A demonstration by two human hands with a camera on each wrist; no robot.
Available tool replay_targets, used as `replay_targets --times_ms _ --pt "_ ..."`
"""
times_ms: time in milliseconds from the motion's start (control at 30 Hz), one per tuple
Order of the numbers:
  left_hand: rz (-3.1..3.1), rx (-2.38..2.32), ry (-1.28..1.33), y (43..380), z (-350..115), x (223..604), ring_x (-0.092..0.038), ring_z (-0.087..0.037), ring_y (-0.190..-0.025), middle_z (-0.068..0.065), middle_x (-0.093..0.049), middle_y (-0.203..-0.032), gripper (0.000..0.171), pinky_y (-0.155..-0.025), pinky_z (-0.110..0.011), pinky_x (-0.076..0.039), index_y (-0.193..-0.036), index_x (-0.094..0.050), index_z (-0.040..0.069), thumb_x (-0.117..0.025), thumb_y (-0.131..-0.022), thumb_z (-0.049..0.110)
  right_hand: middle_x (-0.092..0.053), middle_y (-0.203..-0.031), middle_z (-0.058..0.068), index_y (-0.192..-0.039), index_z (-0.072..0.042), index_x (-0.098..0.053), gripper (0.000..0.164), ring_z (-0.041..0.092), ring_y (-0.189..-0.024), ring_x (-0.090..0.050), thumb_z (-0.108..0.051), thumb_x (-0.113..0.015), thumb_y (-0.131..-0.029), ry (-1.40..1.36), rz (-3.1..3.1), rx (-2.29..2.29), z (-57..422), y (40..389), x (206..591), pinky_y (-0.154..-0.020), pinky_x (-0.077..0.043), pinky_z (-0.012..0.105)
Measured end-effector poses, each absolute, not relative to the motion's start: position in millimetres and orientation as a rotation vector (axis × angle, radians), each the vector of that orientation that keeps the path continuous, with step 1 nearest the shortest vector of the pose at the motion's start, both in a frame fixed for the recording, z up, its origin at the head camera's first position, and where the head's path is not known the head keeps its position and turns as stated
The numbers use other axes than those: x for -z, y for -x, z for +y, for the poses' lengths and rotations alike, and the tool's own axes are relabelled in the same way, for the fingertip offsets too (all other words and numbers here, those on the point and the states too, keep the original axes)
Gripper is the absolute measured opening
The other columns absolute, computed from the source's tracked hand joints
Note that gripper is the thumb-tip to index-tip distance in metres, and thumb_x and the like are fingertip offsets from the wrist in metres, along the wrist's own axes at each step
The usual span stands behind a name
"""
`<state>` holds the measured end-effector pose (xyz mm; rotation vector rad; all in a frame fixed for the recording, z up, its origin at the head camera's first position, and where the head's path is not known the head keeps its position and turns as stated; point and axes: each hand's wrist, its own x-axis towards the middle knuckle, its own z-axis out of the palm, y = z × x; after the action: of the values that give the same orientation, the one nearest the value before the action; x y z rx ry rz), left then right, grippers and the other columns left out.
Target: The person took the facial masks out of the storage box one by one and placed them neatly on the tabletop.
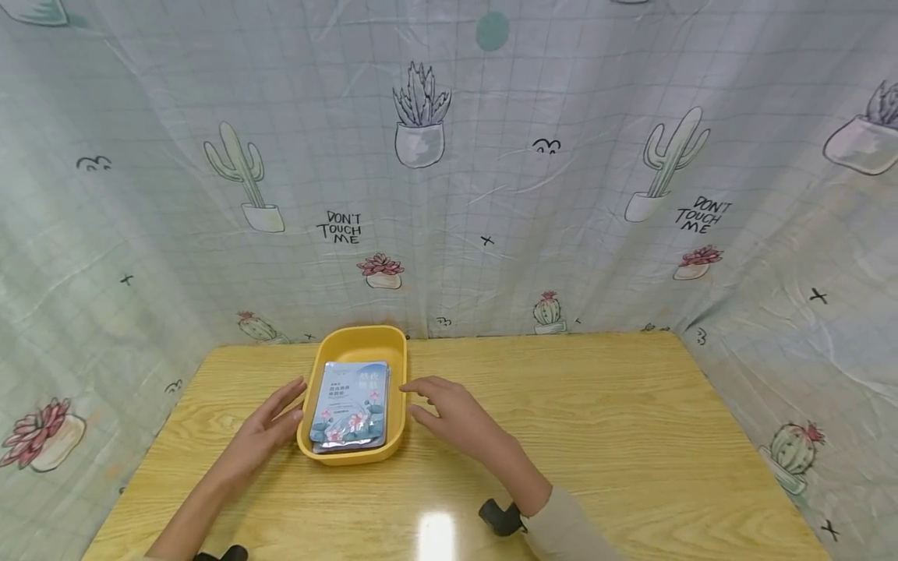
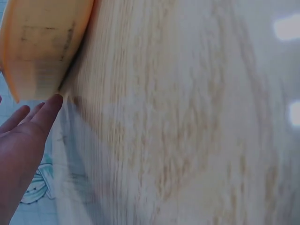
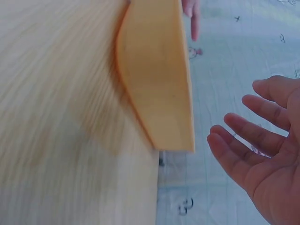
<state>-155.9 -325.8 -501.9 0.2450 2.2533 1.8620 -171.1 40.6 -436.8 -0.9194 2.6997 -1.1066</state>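
A yellow plastic tray (image 1: 354,460) with raised sides sits at the left back of the table. Inside it lie flat printed packets (image 1: 348,401), stacked, the top one pale blue with pink flowers. My left hand (image 1: 263,432) is at the tray's left side, fingers extended near its wall; in the head view I cannot tell if they touch. On the other side my right hand (image 1: 449,409) is held with fingers loosely spread by the right rim. The right wrist view shows that hand (image 3: 267,136) apart from the tray wall (image 3: 157,79), palm bare.
The wood-grain table (image 1: 596,436) stretches to the right of the tray. A curtain (image 1: 491,195) printed with potted cacti hangs behind the table's back edge and along both sides. Dark wrist straps (image 1: 501,516) sit on the forearms.
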Motion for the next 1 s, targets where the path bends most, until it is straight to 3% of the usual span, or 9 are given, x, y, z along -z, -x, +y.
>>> replay_targets --times_ms 267,700,1000 --pt "2.168 -1.887 -0.202 159.7 -323.4 506.5 -0.048 0.011 -0.125 -0.022 -0.015 -0.166 0.06 -0.098 -0.02 -0.049 -0.163 -0.023 0.011 -0.049 -0.11 0.023 -0.064 -0.136 -0.001 -0.137 -0.017 -0.064 0.036 0.022 -0.12 -0.063 -0.031 -0.061 -0.104 0.917 2.653 1.106 8.3 191.6 430.4 -0.094 -0.054 0.029" --pt "2.127 -1.891 -0.138 160.6 -322.4 505.6 -0.055 0.002 -0.121 -0.025 -0.016 -0.165 0.067 -0.097 -0.027 -0.052 -0.164 -0.019 0.016 -0.055 -0.107 0.021 -0.066 -0.134 0.005 -0.137 -0.013 -0.065 0.05 0.022 -0.121 -0.063 -0.039 -0.073 -0.095 0.866 2.542 1.007 -31.6 241.2 425.4 -0.096 -0.052 0.025" --pt "2.098 -1.921 -0.14 161.5 -321.7 507.8 -0.057 0.0 -0.121 -0.026 -0.015 -0.165 0.068 -0.097 -0.028 -0.053 -0.165 -0.018 0.016 -0.055 -0.107 0.021 -0.065 -0.138 0.003 -0.142 -0.013 -0.062 0.057 0.019 -0.124 -0.062 -0.034 -0.078 -0.092 0.945 2.424 0.865 -44.7 285.5 427.5 -0.095 -0.051 0.021"
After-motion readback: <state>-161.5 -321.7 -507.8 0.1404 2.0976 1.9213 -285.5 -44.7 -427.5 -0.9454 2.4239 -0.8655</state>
